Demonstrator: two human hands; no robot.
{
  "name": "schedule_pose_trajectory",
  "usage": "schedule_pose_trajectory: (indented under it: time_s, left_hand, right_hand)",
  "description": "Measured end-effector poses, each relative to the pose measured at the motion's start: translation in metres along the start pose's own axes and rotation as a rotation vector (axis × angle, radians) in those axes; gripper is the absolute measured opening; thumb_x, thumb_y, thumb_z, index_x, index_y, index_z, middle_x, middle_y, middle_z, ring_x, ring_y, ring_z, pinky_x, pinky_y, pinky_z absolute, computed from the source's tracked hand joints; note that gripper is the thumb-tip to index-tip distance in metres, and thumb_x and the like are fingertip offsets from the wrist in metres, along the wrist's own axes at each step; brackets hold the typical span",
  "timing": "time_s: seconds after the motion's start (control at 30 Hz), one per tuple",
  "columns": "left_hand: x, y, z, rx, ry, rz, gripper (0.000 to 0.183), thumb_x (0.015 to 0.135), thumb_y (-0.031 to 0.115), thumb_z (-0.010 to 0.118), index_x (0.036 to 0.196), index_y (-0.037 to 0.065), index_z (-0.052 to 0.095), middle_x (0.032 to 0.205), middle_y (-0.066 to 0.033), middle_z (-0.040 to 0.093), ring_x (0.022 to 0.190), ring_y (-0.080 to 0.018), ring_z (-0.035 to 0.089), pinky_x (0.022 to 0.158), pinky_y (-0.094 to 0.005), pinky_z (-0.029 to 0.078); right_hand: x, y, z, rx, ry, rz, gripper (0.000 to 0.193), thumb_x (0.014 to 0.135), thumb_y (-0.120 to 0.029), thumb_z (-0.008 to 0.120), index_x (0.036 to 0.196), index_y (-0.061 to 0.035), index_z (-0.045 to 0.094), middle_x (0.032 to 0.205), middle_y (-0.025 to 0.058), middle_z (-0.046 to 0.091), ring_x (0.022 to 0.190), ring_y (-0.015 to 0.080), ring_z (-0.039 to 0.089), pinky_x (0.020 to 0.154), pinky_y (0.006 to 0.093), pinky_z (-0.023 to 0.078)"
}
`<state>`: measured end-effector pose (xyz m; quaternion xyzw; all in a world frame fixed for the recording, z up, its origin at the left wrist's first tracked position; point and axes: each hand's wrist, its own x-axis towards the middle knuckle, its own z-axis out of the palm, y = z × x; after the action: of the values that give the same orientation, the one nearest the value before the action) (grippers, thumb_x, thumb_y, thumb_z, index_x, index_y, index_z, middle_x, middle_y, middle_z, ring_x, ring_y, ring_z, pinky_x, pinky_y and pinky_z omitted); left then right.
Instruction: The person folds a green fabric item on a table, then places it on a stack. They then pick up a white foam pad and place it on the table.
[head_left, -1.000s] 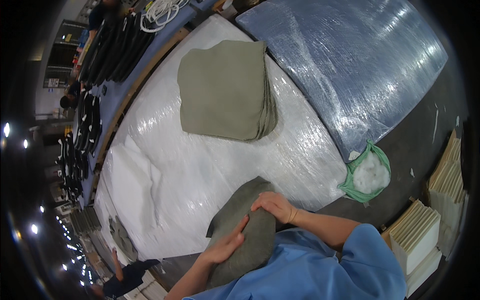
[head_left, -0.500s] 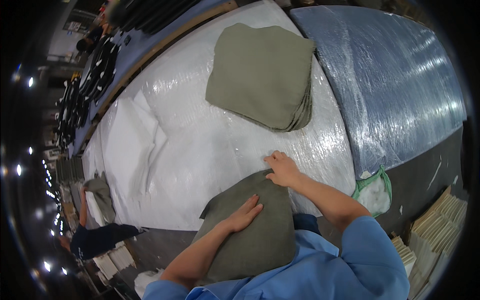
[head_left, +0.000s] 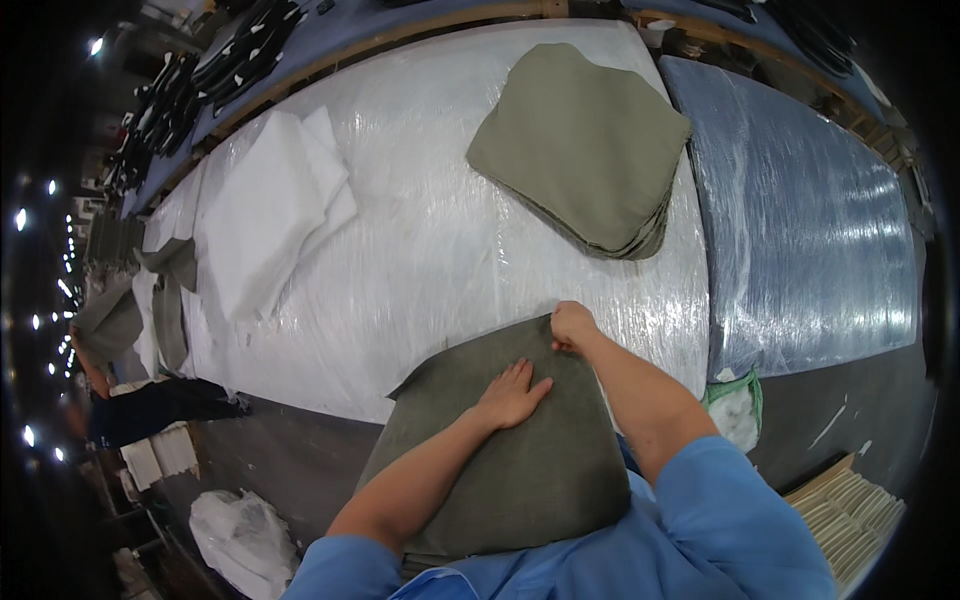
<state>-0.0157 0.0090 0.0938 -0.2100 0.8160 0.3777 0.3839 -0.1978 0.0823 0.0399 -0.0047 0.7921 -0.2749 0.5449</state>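
An olive-green fabric cushion cover point(head_left: 500, 470) lies against my body, its far end over the edge of the plastic-wrapped table. My left hand point(head_left: 513, 394) rests flat on top of it, fingers stretched out. At its far right corner, my right hand point(head_left: 573, 327) is closed, pinching the fabric edge. Farther off on the table sits a neat stack of olive fabric covers point(head_left: 585, 150) with rounded corners. White sheets of wadding point(head_left: 265, 210) lie to the left of that stack.
A blue-grey plastic-wrapped table point(head_left: 810, 210) adjoins at the right. Below it hangs a green bag with white stuffing point(head_left: 735, 415). Pale stacked pieces point(head_left: 850, 520) stand at lower right, a clear plastic bag point(head_left: 240, 540) at lower left. At far left, another person point(head_left: 150, 410) handles olive and white fabric.
My right hand has closed on the cover's far corner. The left hand has moved slightly up and right on the fabric. The view has turned, and the other person's fabric has spread out.
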Motion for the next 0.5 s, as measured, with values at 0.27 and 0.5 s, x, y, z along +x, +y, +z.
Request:
schedule_pose_trajectory:
  time_s: [0.27, 0.5]
  left_hand:
    - [0.009, -0.002, 0.006, -0.015, 0.048, 0.003, 0.077, 0.106, 0.051, 0.03, 0.161, -0.002, 0.024, 0.17, -0.0207, 0.018, 0.158, -0.0348, 0.017, 0.128, -0.047, 0.016]
    - [0.026, -0.004, 0.007, 0.015, 0.045, -0.017, 0.071, 0.106, 0.043, 0.031, 0.161, -0.002, 0.025, 0.17, -0.0194, 0.02, 0.158, -0.0336, 0.019, 0.128, -0.0473, 0.018]
  right_hand:
    - [0.014, 0.016, 0.057, 0.002, 0.64, -0.077, 0.02, 0.102, -0.016, 0.049, 0.1, 0.0004, 0.061, 0.089, 0.0251, 0.071, 0.077, 0.0414, 0.071, 0.069, 0.0501, 0.056]
    - [0.038, 0.025, 0.067, -0.01, 0.779, -0.217, 0.016, 0.101, -0.018, 0.054, 0.098, -0.004, 0.06, 0.086, 0.0264, 0.07, 0.085, 0.0491, 0.067, 0.077, 0.0572, 0.05]
